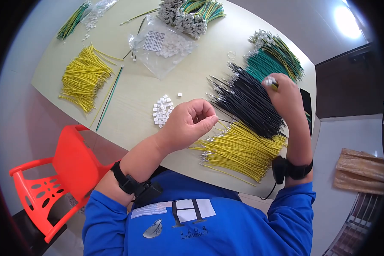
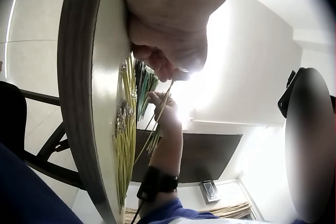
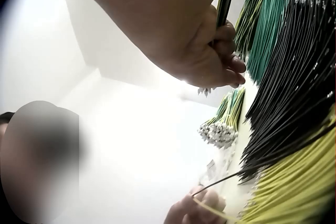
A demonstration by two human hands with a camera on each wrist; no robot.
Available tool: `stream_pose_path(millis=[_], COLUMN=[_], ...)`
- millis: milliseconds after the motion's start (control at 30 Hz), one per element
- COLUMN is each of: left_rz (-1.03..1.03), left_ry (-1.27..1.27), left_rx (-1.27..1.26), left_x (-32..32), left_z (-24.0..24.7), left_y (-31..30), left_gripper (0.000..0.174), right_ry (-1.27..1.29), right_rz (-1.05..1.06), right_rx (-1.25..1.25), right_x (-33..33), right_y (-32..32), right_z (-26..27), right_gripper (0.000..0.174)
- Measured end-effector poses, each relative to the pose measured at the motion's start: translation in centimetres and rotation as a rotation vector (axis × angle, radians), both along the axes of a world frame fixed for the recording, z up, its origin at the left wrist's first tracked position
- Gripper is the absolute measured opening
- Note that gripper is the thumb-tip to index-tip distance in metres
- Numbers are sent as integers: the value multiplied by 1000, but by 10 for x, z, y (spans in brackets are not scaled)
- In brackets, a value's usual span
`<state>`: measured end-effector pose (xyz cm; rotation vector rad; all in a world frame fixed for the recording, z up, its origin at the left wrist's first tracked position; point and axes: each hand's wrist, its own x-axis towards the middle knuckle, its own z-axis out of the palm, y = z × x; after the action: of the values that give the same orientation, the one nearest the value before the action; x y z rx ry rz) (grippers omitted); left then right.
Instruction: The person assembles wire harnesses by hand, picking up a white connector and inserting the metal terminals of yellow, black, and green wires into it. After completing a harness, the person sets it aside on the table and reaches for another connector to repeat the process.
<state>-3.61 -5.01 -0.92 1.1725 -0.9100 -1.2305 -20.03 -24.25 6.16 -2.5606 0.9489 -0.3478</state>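
My left hand (image 1: 187, 123) pinches the ends of a black wire (image 3: 223, 180) and a yellow wire (image 3: 212, 209) between thumb and forefinger, just above the near pile of yellow wires (image 1: 243, 151). Farther right, my right hand (image 1: 285, 97) is curled round a small bundle of wires (image 3: 226, 1). White connectors (image 1: 270, 81) on that bundle stick out past the fist. Beneath and beside the right hand lie a pile of black wires (image 1: 245, 102) and a pile of green wires (image 1: 264, 67). Loose white connector housings (image 1: 163, 111) are scattered left of the left hand.
A clear plastic bag (image 1: 162, 47) of white housings lies toward the table's far side, near bundled wires with connectors (image 1: 192, 19). Another yellow pile (image 1: 85, 79) is at left. A red chair (image 1: 68, 170) stands by the table's left edge (image 1: 83, 123).
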Motion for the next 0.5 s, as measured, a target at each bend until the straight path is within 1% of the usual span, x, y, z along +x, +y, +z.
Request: stream_pose_path(millis=[67, 200, 367, 500], left_rz=[3, 7, -8, -17], left_ry=[-10, -28, -34, -30], left_rx=[-5, -8, -4, 3], left_x=[0, 0, 0, 1], left_z=[0, -1, -1, -1], left_y=[-1, -1, -2, -2], left_gripper=[6, 7, 7, 7], right_ry=[141, 233, 239, 168], right_rz=[-144, -202, -238, -218], right_rx=[-230, -161, -180, -168], right_x=[7, 20, 26, 21], right_y=[-28, -41, -41, -47], right_z=[-15, -26, -36, -42], right_gripper=[22, 27, 27, 28])
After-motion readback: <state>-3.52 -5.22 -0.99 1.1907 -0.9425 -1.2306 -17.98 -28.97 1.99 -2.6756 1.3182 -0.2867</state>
